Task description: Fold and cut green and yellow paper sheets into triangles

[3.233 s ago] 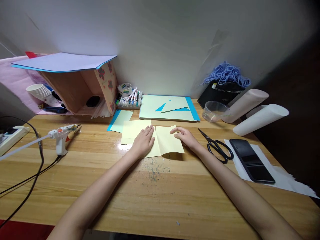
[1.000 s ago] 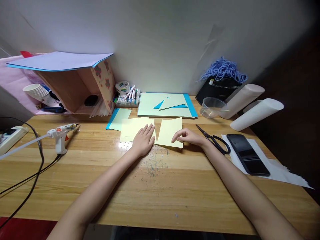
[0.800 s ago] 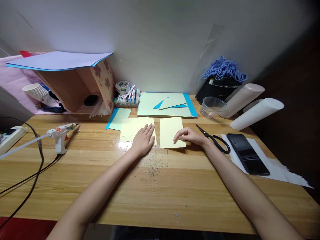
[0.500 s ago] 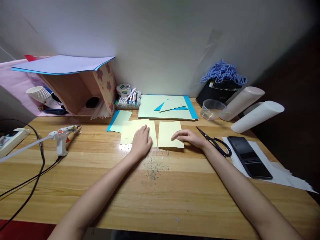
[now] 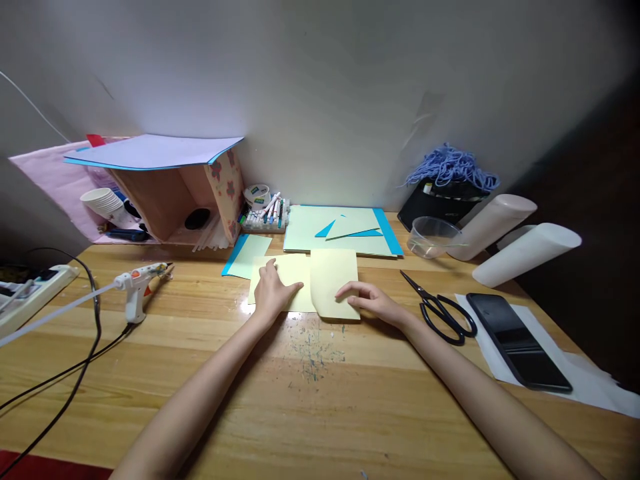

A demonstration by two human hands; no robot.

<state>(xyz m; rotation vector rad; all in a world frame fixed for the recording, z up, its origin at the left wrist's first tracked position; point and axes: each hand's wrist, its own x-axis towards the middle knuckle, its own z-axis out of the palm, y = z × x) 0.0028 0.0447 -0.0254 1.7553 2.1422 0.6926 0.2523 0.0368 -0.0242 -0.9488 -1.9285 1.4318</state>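
My left hand rests on a pale yellow sheet, its fingers spread and its thumb pointing right. A second pale yellow sheet lies to the right, its left edge over the first one and its lower left corner curved. My right hand is at that sheet's right edge, fingers bent over it and thumb beside them, gripping the edge. Black scissors lie on the table to the right of my right hand. Behind my left hand is a smaller yellow sheet with a blue strip.
Stacked yellow and blue sheets lie at the back beside markers. A glue gun with its cord and a pink box stand left. A clear bowl, white rolls and a phone are right.
The right yellow sheet has moved left so its edge covers part of the left sheet. My left hand has shifted left with its fingers spread wider. The camera view has shifted.
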